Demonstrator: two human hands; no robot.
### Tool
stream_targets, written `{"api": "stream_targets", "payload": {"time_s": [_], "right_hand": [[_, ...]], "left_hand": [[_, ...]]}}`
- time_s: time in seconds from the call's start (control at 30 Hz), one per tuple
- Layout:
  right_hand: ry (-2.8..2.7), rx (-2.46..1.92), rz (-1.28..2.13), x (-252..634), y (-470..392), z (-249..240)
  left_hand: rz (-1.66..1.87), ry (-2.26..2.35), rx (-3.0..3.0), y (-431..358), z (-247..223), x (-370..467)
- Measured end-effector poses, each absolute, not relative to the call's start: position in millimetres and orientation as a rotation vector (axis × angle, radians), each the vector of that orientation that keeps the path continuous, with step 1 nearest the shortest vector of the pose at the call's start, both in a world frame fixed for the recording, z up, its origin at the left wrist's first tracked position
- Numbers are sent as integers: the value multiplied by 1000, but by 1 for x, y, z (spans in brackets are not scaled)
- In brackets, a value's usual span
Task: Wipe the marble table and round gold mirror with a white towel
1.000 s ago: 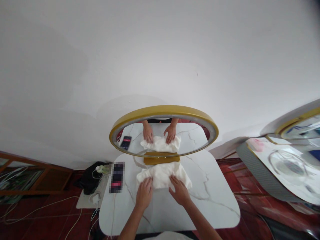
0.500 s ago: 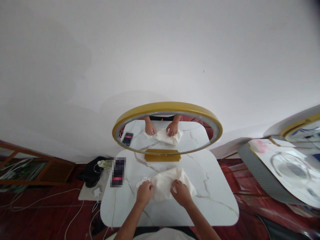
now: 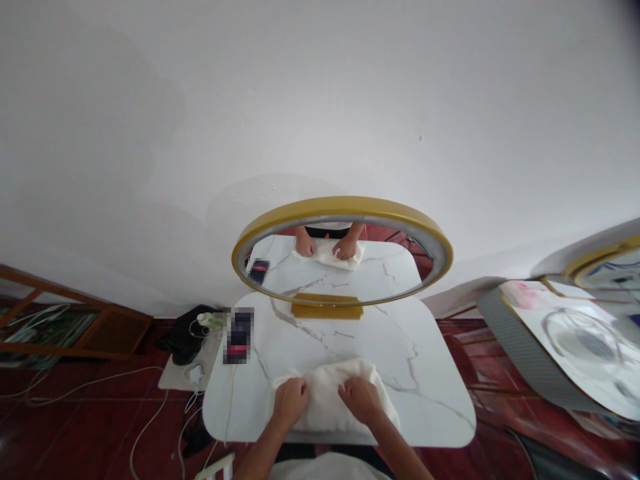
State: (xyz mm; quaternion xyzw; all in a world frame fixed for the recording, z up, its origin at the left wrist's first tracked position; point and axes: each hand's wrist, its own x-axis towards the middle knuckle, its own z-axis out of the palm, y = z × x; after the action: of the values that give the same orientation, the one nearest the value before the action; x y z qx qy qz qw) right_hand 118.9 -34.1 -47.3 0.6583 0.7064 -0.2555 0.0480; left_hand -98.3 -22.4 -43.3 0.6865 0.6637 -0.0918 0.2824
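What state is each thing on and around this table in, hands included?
Left hand: curled closed on the cloth.
Right hand: curled closed on the cloth.
White cloth: rumpled, lying on the table.
Round mirror: standing, reflecting both hands.
Phone: lying flat; screen too pixelated to read.
Black bag: slumped.

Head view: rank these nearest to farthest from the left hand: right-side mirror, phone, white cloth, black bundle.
From the left hand:
1. White cloth: in contact, under the fingers.
2. Phone: left side of the same table.
3. Black bundle: off the table's left side.
4. Right-side mirror: on the other table.
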Motion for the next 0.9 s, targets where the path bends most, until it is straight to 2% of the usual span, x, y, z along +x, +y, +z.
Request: {"api": "stream_targets", "payload": {"time_s": [0.4,0.67,0.9], "right_hand": [[2244,2047,-797,122,-2,-36],[2189,2007,-817,125,0,-49],[2162,1965,-712,120,-7,-53]], "left_hand": [[97,1725,2035,0,-49,-97],[88,1648,2381,-10,-84,-108],[122,1675,2424,-8,-81,-112]]}}
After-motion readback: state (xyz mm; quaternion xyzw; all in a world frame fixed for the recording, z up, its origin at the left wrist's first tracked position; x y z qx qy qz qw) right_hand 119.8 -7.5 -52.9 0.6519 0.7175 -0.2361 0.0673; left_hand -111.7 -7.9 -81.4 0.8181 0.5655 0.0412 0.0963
